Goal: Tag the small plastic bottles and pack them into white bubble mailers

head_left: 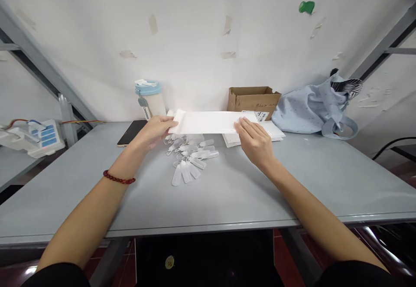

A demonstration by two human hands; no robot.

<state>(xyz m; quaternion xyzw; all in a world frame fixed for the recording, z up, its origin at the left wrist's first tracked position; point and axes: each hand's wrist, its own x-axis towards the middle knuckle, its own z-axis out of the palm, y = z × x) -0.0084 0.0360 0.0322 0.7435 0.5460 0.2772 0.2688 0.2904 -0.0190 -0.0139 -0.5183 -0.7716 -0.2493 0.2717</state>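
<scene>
A long white packet (208,122), flat and smooth, is stretched level above the back of the grey table. My left hand (156,130) pinches its left end, where a flap shows. At its right end my right hand (254,140) grips the lower edge, fingers over the front. Below the packet lies a pile of small translucent plastic bottles (195,154) with thin looped straps, some partly hidden behind it. White envelopes (274,131) are stacked behind my right hand, with a printed label partly visible.
Along the back of the table (234,200) stand a blue-lidded cup (152,98), a cardboard box (251,100) and a light blue cloth bag (308,107). A dark phone (132,132) lies near my left hand. A power strip (45,138) is at the far left.
</scene>
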